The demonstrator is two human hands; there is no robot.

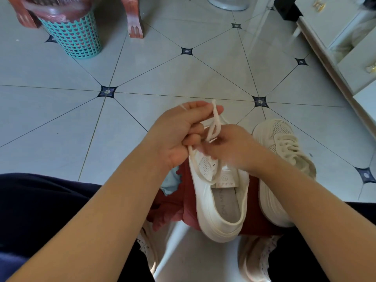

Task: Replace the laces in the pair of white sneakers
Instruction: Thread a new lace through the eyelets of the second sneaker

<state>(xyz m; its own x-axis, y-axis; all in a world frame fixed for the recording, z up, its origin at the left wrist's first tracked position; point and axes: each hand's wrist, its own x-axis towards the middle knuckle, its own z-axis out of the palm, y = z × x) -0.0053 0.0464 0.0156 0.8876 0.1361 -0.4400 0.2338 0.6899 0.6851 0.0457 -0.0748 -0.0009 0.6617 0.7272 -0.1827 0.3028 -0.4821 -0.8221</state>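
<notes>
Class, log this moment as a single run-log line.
step: lacing white mesh sneaker on lap | left hand: grips white flat lace | right hand: pinches same lace | second white sneaker: laced, at right

Tiled floor (162, 78), laced sneaker (284, 143), teal basket (75, 37)

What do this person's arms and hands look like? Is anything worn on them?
Two bare hands, no robot parts. The left arm and right arm show no sleeves up to the picture's edge. The left hand and right hand wear no gloves; no ring, watch or bracelet shows, though the right hand is blurred.
</notes>
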